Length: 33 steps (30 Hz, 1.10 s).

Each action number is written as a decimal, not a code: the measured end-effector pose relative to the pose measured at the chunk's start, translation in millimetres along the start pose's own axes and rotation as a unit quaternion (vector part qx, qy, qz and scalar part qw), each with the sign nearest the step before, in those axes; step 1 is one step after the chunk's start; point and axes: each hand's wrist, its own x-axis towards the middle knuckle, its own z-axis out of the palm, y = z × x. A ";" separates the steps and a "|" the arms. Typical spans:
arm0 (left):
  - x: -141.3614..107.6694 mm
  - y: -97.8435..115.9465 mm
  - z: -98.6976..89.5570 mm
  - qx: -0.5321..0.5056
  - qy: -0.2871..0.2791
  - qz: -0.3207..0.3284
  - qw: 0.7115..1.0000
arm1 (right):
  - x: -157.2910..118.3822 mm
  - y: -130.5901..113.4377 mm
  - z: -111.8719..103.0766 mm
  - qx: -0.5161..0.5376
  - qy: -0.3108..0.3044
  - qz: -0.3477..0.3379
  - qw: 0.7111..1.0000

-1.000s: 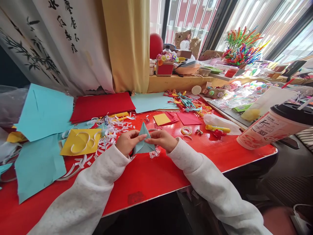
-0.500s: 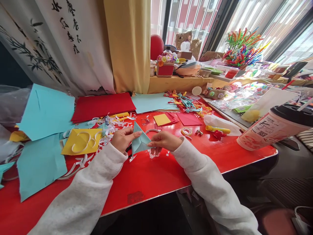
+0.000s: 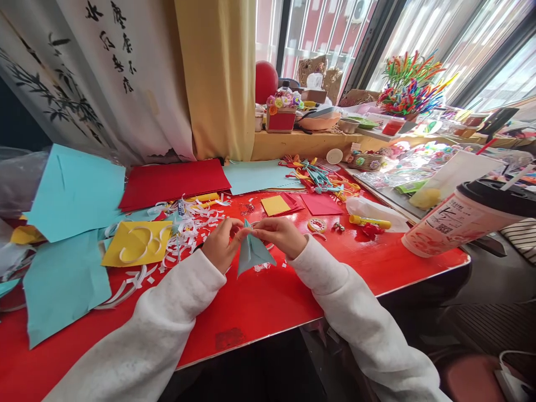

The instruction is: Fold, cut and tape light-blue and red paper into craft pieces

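A folded piece of light blue paper is held up over the red table, its wide end hanging down and its narrow tip at the top. My left hand pinches the upper part from the left, thumb against the paper. From the right, my right hand grips the same upper part, so the fingertips of both hands nearly meet. Behind the paper, white scraps on the table are partly hidden. White paper shreds lie just beyond my left hand.
Blue sheets and a yellow square with curled strips lie left. At the back are red sheets. A tape roll, a yellow glue stick and a tall drink cup stand or lie right on the red table.
My hands have come closer together at the paper's top. The folded paper has turned, its wide end now pointing down, and moved slightly right.
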 end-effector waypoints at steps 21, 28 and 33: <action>13.1 -4.3 -16.3 -0.156 0.111 -0.140 0.971 | -0.9 2.2 -3.4 -0.107 -0.143 0.013 0.984; 9.6 -17.3 0.3 -0.162 0.042 -0.141 0.976 | -0.4 4.6 0.9 0.031 -0.116 0.052 0.991; 5.9 -15.8 0.0 -0.064 0.029 -0.034 0.997 | 3.9 6.9 2.4 0.073 -0.149 0.105 0.981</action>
